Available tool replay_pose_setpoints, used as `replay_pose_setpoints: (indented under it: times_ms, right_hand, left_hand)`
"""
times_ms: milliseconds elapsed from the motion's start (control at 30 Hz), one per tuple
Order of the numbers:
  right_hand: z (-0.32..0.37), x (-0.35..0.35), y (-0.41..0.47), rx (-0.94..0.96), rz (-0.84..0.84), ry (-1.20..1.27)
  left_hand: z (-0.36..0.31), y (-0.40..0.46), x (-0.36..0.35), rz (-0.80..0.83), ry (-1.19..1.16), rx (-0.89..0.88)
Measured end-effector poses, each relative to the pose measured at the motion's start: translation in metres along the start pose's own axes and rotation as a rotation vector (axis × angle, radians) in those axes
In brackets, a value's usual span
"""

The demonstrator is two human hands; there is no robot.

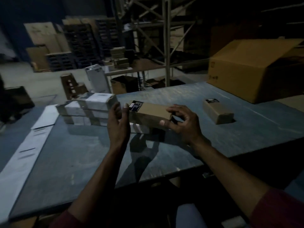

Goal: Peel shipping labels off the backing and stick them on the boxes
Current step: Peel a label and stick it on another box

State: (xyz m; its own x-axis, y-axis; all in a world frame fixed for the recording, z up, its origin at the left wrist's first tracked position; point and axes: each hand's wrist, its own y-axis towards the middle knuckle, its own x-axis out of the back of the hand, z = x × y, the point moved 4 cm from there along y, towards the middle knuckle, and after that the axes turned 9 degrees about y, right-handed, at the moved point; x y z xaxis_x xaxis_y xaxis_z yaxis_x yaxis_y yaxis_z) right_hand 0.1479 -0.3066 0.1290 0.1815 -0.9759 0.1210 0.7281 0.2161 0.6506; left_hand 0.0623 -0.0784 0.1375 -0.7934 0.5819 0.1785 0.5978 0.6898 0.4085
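Observation:
A long brown box with a dark printed patch at its left end hangs above the grey table. My right hand grips its right end, thumb underneath and fingers curled over the top. My left hand is at the box's left end, fingers straight, thumb tip touching the end face. A stack of labelled boxes with white labels stands just left of it. A strip of white label backing runs along the table's left side. Another small brown box lies at the right.
A large open cardboard carton stands at the table's far right corner. Beyond the table are metal racking, pallets and more cartons on the floor. The room is dim.

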Motion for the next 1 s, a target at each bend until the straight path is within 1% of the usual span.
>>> replay_pose_setpoints:
  times_ms: [100,167,200,267,300,367,467,600,700,733,767,833,900,933,967,1000]
  right_hand:
    - [0.006,-0.058,-0.007,0.019,0.115,0.094]
    - [0.006,-0.094,-0.012,0.014,0.221,0.141]
    - [0.006,-0.111,-0.015,0.0,0.3,0.161]
    - [0.009,-0.142,-0.022,-0.002,0.465,0.143]
    - [0.011,-0.154,-0.024,0.021,0.522,0.087]
    - [0.015,-0.175,-0.025,0.043,0.615,-0.025]
    - [0.019,-0.2,-0.026,0.01,0.754,-0.142]
    - [0.025,-0.221,-0.02,0.008,0.925,-0.266]
    - [0.031,-0.234,-0.016,0.026,1.046,-0.292]
    - [0.034,-0.24,-0.016,0.045,1.054,-0.298]
    - [0.039,-0.248,-0.016,0.081,1.04,-0.308]
    - [0.055,-0.272,-0.017,0.175,1.008,-0.296]
    - [0.073,-0.305,-0.017,0.237,1.026,-0.243]
    - [0.082,-0.325,-0.017,0.254,1.044,-0.223]
    - [0.09,-0.346,-0.018,0.268,1.066,-0.217]
    - [0.096,-0.368,-0.021,0.271,1.095,-0.228]
  left_hand:
    - [0.021,0.008,0.055,0.008,-0.023,0.072]
    - [0.037,0.009,0.095,-0.044,0.019,0.106]
    - [0.046,0.007,0.113,-0.078,0.06,0.118]
    - [0.061,-0.001,0.147,-0.124,0.132,0.137]
    - [0.069,-0.005,0.161,-0.121,0.152,0.152]
    - [0.085,-0.011,0.184,-0.067,0.197,0.199]
    - [0.1,-0.017,0.209,0.028,0.285,0.271]
    - [0.101,-0.018,0.225,0.091,0.425,0.251]
    - [0.098,-0.015,0.235,0.158,0.511,0.235]
    - [0.1,-0.012,0.241,0.149,0.518,0.22]
    - [0.1,-0.008,0.251,0.107,0.517,0.202]
    - [0.107,0.003,0.282,-0.071,0.566,0.152]
    - [0.122,0.016,0.319,-0.266,0.699,0.096]
    - [0.132,0.021,0.336,-0.302,0.782,0.1]
    - [0.143,0.025,0.351,-0.279,0.88,0.136]
    - [0.157,0.029,0.362,-0.209,0.99,0.184]
